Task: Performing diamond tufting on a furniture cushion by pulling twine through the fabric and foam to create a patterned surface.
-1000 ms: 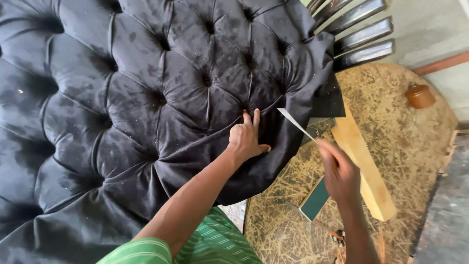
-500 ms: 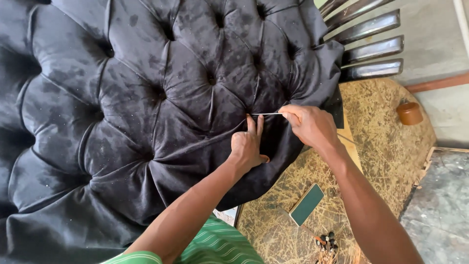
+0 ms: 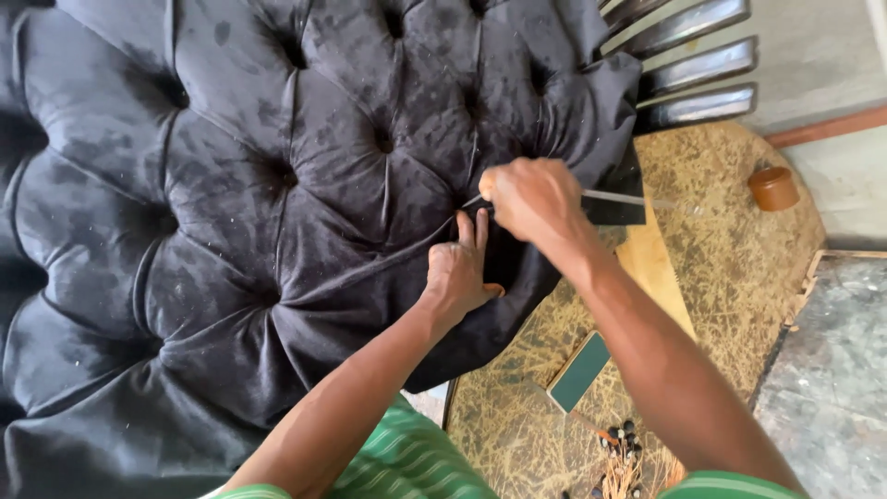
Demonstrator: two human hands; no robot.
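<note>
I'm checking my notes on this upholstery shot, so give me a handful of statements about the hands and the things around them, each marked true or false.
1. The left hand lies flat on the black tufted upholstery. True.
2. The right hand is open and holds nothing. False: it is closed around a long thin metal tool.
3. A flat dark-green rectangular object lies on the straw-coloured padding, apart from both hands. True.
4. The small brown round container sits on the black fabric. False: it sits near the padding's far edge.
5. The two hands are far apart. False: the right hand is just above the left hand's fingertips.
</note>
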